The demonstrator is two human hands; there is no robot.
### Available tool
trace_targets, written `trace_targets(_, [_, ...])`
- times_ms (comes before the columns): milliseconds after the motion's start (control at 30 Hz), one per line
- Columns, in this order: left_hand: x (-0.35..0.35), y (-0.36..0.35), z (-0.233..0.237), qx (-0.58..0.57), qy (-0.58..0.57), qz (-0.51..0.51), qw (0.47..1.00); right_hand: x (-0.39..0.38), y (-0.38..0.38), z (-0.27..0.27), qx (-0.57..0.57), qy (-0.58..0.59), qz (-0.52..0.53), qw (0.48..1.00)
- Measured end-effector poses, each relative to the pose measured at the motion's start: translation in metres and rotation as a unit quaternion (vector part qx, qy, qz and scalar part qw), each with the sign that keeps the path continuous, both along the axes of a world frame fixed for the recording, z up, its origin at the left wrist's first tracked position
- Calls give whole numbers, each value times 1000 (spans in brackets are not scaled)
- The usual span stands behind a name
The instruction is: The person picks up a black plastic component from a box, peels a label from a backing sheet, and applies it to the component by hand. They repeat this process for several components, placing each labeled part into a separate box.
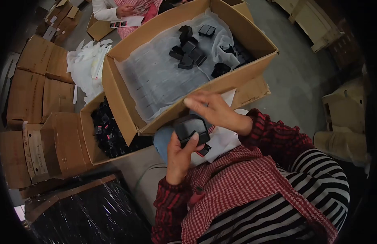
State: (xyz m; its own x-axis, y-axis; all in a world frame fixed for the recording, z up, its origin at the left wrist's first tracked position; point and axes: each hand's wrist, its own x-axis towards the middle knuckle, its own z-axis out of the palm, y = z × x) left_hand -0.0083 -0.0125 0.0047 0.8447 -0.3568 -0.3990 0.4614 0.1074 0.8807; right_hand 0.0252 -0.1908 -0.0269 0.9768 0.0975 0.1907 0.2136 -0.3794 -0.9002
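My left hand (181,154) is closed on a black plastic part (191,130), with the thumb across its face. My right hand (215,109) is just above and to the right of that part, near the front edge of a large cardboard box (237,77). Its fingers are partly bent, and whether anything is between them I cannot tell. Inside the box, several black parts (192,53) lie on translucent plastic film (156,73). On my lap is a white sheet (223,142) with a small black and red label (204,150) at its edge.
A lower box (89,134) of black parts with red labels stands at the left. Cardboard boxes (34,89) are stacked beyond it. A co-worker's hand (125,11) is near another label sheet (129,22). Black wrapped goods (91,211) sit at the lower left.
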Motion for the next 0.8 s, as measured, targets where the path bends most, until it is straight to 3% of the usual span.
trace_targets(67, [0,8,1,-5,32,94,995,5,-4,2,67,14,-13,998])
trace_targets(100, [1,18,-4,-3,28,96,995,-6,-9,-7,39,74,88,993])
trace_targets(167, [0,44,-22,22,4,164,986,-30,-15,-35,-110,-31,242,963])
trace_targets(200, [-2,53,-24,58,6,172,983,-45,-17,-51,-170,-88,240,952])
trace_targets(333, [-10,47,-20,98,-26,256,961,-67,-23,-81,-231,-107,230,939])
trace_targets(400, [-12,22,4,127,-143,299,935,-62,-25,-80,-235,-84,244,937])
trace_targets(433, [-10,26,-4,126,-147,296,935,-57,-28,-73,-236,-88,241,938])
trace_targets(500, [-8,40,-34,254,-307,136,907,-50,-39,-49,-186,-48,207,959])
trace_targets(533, [-10,38,-40,248,-313,129,908,-46,-44,-34,-190,-49,197,961])
trace_targets(600, [-12,23,-46,223,-193,45,955,-36,-53,-10,-107,-85,207,969])
trace_targets(700, [-8,-5,-17,166,-127,-56,976,-31,-58,7,-60,-122,182,974])
trace_targets(733, [-5,-5,-23,194,-184,-73,961,-31,-56,4,-23,-142,187,972])
trace_targets(767, [-3,-12,-11,205,-133,-77,967,-28,-59,-3,-6,-168,179,969])
trace_targets(800, [1,-10,-27,208,-181,-68,959,-25,-62,-9,-16,-168,192,967])
